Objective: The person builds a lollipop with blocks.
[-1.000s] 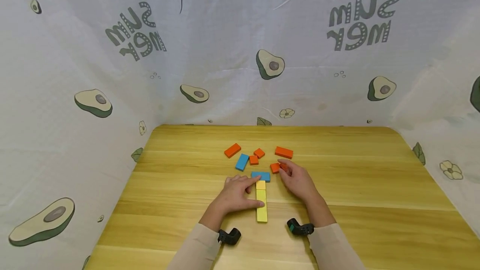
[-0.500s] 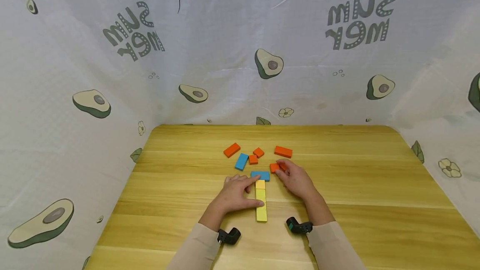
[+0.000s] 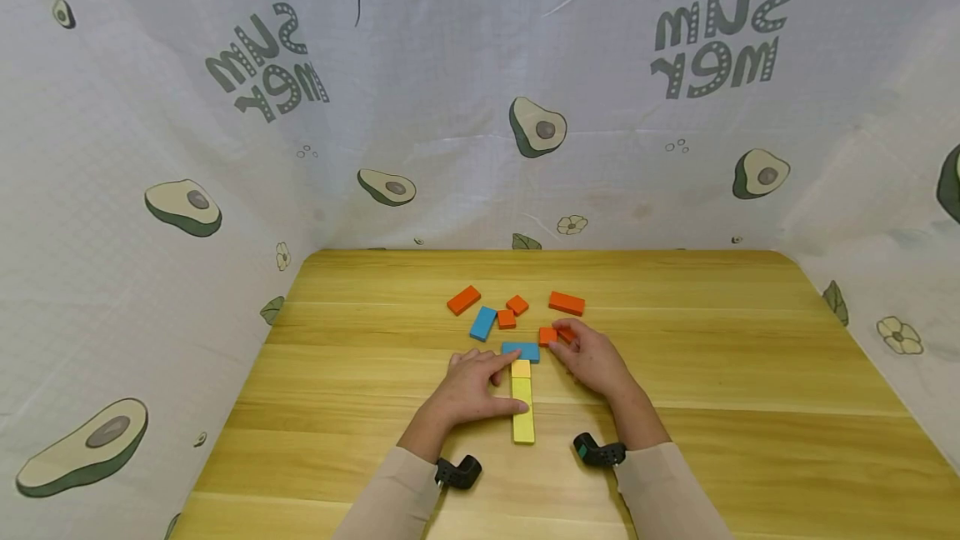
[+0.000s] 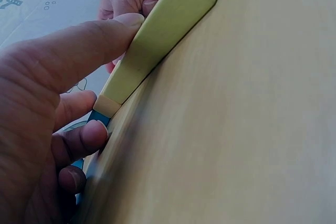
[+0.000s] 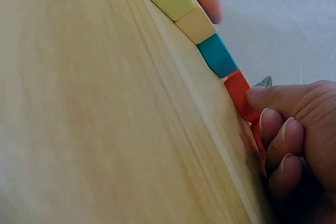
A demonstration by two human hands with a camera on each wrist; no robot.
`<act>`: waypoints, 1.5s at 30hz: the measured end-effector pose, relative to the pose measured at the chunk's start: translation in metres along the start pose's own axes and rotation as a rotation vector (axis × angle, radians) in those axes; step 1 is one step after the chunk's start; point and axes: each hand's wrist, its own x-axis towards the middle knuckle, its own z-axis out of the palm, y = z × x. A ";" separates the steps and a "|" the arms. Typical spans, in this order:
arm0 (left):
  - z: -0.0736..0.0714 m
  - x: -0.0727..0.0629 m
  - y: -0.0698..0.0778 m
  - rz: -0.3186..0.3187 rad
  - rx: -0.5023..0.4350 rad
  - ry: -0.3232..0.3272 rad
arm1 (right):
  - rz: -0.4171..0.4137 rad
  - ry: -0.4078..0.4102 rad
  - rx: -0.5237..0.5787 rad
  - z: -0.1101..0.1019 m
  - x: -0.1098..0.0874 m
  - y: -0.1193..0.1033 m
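My left hand (image 3: pixel 468 390) lies over a row of flat blocks. Its thumb presses the long yellow block (image 3: pixel 523 427), and its outstretched index finger rests on the blue block (image 3: pixel 529 352) at the far end. Between these two sits a small light-orange block (image 3: pixel 521 369). With thumb and index finger my right hand (image 3: pixel 596 361) pinches a small red square block (image 3: pixel 547 336), just right of the blue block. Another red block (image 3: pixel 567 334) is partly hidden by that hand. In the right wrist view, the thumb touches the side of the red square block (image 5: pixel 240 94).
Farther back lie a long red block (image 3: pixel 464 300), a tilted blue block (image 3: pixel 483 323), two small red squares, one nearer (image 3: pixel 506 320) and one behind (image 3: pixel 517 305), and another long red block (image 3: pixel 567 303). A printed cloth (image 3: pixel 450 148) hangs around the wooden table (image 3: pixel 735 340).
My right hand has nudged the small red square block slightly left toward the blue block. My left hand stays in place.
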 end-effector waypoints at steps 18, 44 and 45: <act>0.002 -0.001 -0.002 -0.007 -0.005 -0.002 | -0.003 -0.013 0.022 0.004 0.001 -0.002; 0.000 0.000 -0.003 0.022 0.014 0.007 | -0.069 -0.124 0.141 0.020 0.018 -0.028; 0.000 0.001 -0.003 0.022 0.014 0.007 | -0.070 -0.129 0.140 0.020 0.019 -0.029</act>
